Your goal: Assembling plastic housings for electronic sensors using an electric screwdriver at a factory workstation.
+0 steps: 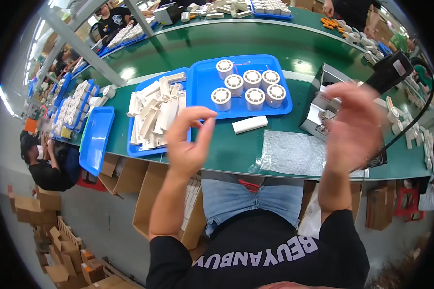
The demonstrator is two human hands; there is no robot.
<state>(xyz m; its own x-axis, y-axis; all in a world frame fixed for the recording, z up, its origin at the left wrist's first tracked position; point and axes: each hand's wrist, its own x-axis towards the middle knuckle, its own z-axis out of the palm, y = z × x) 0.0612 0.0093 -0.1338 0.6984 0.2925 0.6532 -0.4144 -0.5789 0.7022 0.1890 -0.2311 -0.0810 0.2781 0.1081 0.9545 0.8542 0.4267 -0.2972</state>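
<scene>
My left hand (189, 142) is raised over the table's front edge, beside a blue tray of white plastic housings (154, 113). Its fingers curve loosely, thumb and forefinger bowed with a gap between them and nothing visible inside. Motion smears my right hand (352, 127), which hovers before an open metal-sided box fixture (318, 108); thumb and fingers look apart, with no object visible in them. Between the hands, one white housing (250, 124) lies on the green table. Behind it, a blue tray (205, 98) carries several round white fan-like units (254, 98), some with thin wires.
A clear bubble-wrap sheet (294, 153) lies at the table's front edge. A black device (390, 72) with a cable stands at right. Another blue tray (96, 139) juts out at left. Cardboard boxes (149, 207) stand below. A co-worker (48, 161) sits far left.
</scene>
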